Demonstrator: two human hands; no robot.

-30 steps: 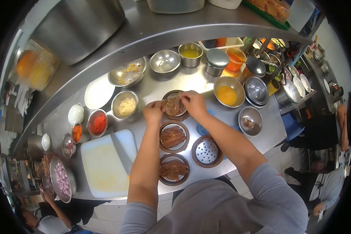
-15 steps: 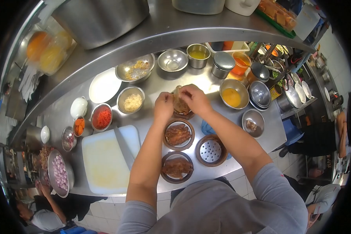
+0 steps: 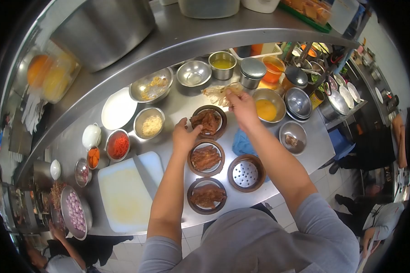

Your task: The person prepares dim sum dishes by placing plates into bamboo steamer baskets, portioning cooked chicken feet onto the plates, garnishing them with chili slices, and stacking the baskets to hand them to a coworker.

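Observation:
My right hand (image 3: 242, 108) pinches a crumpled, translucent plastic bag (image 3: 219, 94) above the table, beyond the far round steamer basket (image 3: 223, 129). In that basket lie brown, sauced meat pieces (image 3: 207, 121) whose exact kind I cannot make out. My left hand (image 3: 185, 137) is at the basket's left side, fingers apart, its thumb near the meat; whether it touches is unclear. Two more baskets with similar brown pieces (image 3: 205, 158) (image 3: 207, 195) stand in a row toward me. To their right sits a steamer basket with a perforated metal base (image 3: 245, 175).
White cutting boards (image 3: 123, 191) with a cleaver (image 3: 146, 174) lie left. Bowls of minced garlic (image 3: 151, 125), shredded carrot (image 3: 119, 145) and shallots (image 3: 75, 210) stand there. Beaten egg (image 3: 266, 109) is at right, beside a blue cloth (image 3: 243, 144). A metal shelf (image 3: 205, 38) overhangs the back.
My right hand has lifted the plastic bag up and away from the far basket, uncovering the meat. My left hand has let go and moved down to the basket's left side.

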